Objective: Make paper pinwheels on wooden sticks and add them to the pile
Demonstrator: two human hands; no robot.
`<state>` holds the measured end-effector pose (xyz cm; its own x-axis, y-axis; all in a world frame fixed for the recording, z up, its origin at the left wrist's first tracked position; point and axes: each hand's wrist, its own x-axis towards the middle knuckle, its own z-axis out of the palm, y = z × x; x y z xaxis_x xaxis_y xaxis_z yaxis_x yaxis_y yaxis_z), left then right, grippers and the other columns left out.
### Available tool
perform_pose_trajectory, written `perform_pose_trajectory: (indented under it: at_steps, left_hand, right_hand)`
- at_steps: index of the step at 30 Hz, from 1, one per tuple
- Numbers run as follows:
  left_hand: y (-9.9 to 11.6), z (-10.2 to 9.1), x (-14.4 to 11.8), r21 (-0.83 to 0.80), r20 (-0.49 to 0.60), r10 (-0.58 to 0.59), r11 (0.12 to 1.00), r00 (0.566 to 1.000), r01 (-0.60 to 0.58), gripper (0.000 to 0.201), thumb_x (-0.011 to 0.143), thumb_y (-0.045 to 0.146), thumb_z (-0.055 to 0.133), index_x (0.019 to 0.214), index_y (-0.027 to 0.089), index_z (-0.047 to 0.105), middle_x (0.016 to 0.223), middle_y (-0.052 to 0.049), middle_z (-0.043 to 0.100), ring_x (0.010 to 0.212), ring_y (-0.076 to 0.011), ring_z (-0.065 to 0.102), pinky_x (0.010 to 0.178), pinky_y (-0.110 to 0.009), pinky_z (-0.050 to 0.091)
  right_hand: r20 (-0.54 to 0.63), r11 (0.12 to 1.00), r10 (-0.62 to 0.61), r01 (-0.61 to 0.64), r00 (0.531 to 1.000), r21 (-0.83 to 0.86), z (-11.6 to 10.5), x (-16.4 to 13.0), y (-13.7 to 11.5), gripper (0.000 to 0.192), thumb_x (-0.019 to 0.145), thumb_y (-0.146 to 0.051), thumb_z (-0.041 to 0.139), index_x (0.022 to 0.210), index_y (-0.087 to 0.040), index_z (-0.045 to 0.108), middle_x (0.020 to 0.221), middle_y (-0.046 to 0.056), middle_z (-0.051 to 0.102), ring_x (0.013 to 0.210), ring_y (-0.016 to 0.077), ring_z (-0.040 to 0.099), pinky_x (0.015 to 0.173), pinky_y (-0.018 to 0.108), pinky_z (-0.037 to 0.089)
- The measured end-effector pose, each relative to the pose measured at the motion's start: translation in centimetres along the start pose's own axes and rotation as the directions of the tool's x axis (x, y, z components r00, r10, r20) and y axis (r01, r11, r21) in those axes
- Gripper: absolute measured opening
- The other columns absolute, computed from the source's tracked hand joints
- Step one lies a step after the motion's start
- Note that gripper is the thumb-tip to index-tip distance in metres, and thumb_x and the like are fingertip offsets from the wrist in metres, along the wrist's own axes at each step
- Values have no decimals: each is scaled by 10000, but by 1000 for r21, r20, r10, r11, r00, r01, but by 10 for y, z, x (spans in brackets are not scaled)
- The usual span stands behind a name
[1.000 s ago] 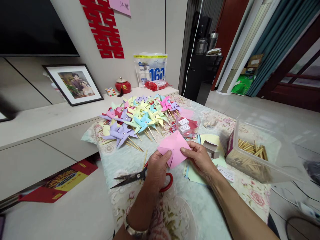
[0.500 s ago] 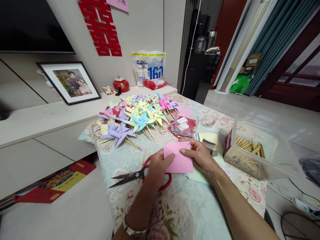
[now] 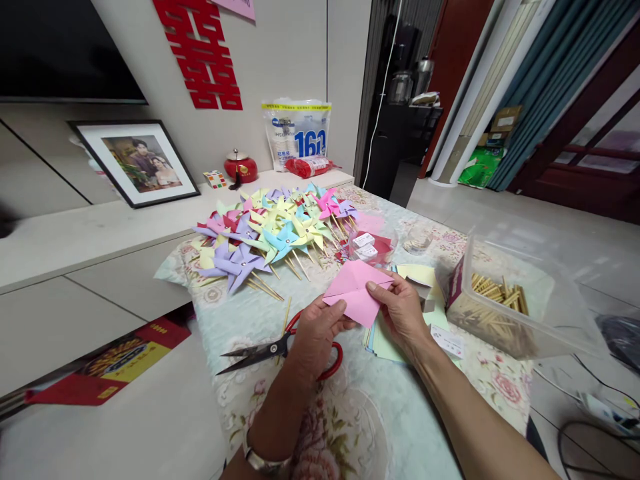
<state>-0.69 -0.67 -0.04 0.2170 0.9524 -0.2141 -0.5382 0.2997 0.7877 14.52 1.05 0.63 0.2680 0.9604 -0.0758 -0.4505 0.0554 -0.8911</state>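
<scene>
Both hands, left [image 3: 316,331] and right [image 3: 400,310], pinch pink paper [image 3: 356,291] (creased) | scissors [image 3: 280,347] under left wrist

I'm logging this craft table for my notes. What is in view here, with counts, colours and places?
pinwheels: many, pastel mix, far table
pink paper: one, held in both hands
scissors: one, red handles, under left hand
paper stack: pastel sheets, under right hand
stick box: one, clear, right side
framed photo: one, black frame, ledge
red jar: one, ledge
left hand: grip on paper
right hand: grip on paper
</scene>
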Motion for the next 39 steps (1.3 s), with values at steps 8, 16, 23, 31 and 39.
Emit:
perform_pose_trajectory:
  at_steps: [8,16,23,31,39]
  left_hand:
    - [-5,1,3,38,-33,-14,999,999,16,504,561,292,897,977,108,682,861,-87,742,711,-176,664,643,-287,538]
    - [-16,-3,7,121,0,71,990,998,-70,398,641,334,859,960,137,727,826,-60,750,637,-143,630,564,-244,497]
    - [-4,6,3,-15,-9,86,996,996,-86,442,662,328,832,1077,212,735,975,-73,773,921,-264,703,740,-322,544]
    - [1,7,-1,-59,-38,73,995,997,-75,460,683,285,785,1136,255,710,1024,-70,770,1028,-297,690,823,-367,550]
    - [-1,5,0,-40,-8,54,998,999,-54,447,676,270,777,1119,261,724,988,-58,776,990,-296,701,800,-371,558]
  right_hand:
    - [-25,993,27,-24,999,115,7,-6,5,416,535,-233,920,900,-188,727,808,2,752,664,141,633,648,267,507]
    - [37,995,32,-36,999,95,12,-10,7,378,561,-263,911,884,-209,722,799,-1,740,673,149,629,633,272,504]
    - [148,989,113,-125,983,76,12,-13,8,416,543,-254,922,913,-199,741,827,18,760,717,162,654,708,287,512]
    - [173,995,96,-92,980,-34,2,-8,-1,283,621,-333,884,851,-209,774,783,8,739,677,142,597,674,270,448]
    - [178,992,101,-85,979,-94,-2,-4,-6,285,607,-379,881,810,-210,773,748,8,722,656,151,583,636,275,415]
